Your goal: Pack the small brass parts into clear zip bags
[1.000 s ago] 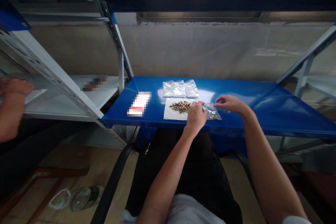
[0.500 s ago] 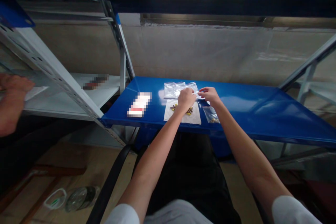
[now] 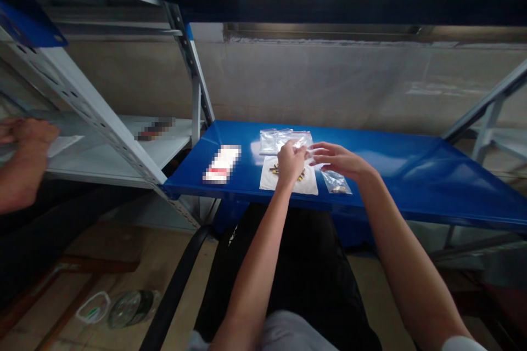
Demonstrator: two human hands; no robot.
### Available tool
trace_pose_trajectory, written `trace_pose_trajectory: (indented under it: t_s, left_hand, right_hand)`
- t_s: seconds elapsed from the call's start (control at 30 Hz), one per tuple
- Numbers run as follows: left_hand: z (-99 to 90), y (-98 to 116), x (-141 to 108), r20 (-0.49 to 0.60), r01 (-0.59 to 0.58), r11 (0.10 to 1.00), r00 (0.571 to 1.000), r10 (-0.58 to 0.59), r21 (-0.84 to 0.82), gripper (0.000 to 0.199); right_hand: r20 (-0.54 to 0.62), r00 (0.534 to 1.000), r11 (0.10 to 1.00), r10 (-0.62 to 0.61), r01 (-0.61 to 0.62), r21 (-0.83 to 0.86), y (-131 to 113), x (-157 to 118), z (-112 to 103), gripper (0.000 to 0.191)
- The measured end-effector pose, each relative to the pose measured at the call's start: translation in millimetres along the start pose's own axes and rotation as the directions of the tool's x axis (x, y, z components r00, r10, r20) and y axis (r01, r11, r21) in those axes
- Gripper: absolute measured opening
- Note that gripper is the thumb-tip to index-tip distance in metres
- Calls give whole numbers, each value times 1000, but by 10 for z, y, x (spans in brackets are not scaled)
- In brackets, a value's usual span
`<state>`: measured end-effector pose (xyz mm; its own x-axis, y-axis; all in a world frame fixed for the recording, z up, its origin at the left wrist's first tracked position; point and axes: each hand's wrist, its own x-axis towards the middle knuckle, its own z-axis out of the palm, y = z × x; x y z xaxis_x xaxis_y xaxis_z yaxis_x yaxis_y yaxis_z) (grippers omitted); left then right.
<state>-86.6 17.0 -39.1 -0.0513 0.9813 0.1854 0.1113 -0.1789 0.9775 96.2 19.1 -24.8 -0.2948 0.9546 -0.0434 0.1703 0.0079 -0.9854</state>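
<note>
You've got a white sleeve [image 3: 463, 344] at the edge of frame on your right arm, and a pale grey shirt [image 3: 296, 330] over black trousers [image 3: 280, 269]. There's a small white mark [image 3: 233, 235] on the trousers' left thigh. Forearms, left hand [image 3: 290, 163] and right hand [image 3: 340, 160] are bare.

This looks like a small workshop or packing room. Bolt-together steel racking fills the space: a blue steel shelf [image 3: 395, 181] at sitting height is carried on white perforated uprights [image 3: 94, 104], with a bare grey wall [image 3: 313, 82] behind. Small resealable plastic bags [image 3: 284, 141] lie on the shelf beside a paper sheet [image 3: 308, 184] spread with small brass-coloured parts [image 3: 275, 170]. A black chair armrest [image 3: 173, 279] shows below, and another person's hand [image 3: 31, 134] rests at a white shelf [image 3: 94, 167] alongside.
</note>
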Motion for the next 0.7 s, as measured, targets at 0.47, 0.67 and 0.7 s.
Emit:
trace_pose_trajectory:
  t_s: [0.47,0.67,0.7]
  left_hand:
    - [-599,80,-453,305,-84,989,951,44,118,24]
    - [-728,47,-422,265,-74,997,962,67,17,57]
    - [-740,40,-412,266,-40,998,963,48,-38,59]
  right_hand:
    - [64,988,961,-142,153,-230,-393,-275,294,42]
    - [-59,992,975,-115,101,-197,-318,-186,406,37]
    - [-88,990,979,-106,88,-186,-305,-177,405,37]
